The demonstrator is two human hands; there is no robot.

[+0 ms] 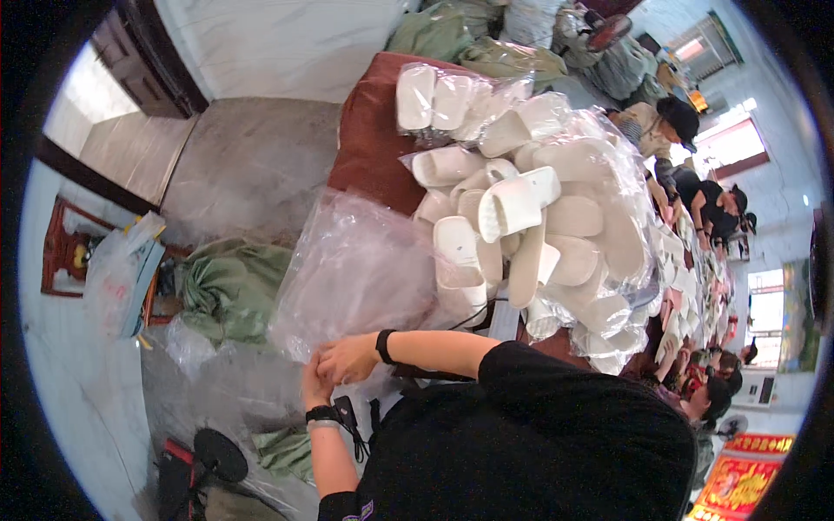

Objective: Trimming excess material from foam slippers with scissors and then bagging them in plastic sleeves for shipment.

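My left hand (314, 387) and my right hand (349, 359) meet at the near edge of a clear plastic bag (369, 265) spread flat at the table's left side. Both hands are closed, with fingertips pinched together at the bag's edge. The right fingers partly cover the left ones, so the exact grip is hidden. Beyond the bag, to the right, lies a large heap of white slide slippers (512, 204), many loose. Several pairs at the far side are wrapped in clear bags (434, 100).
A reddish-brown cloth (373, 130) covers the table. Green sacks (234, 286) stand on the floor to the left, beside a chair (65, 247) with a bag on it. A black fan (221, 455) is at lower left. Several people (669, 126) work along the table at right.
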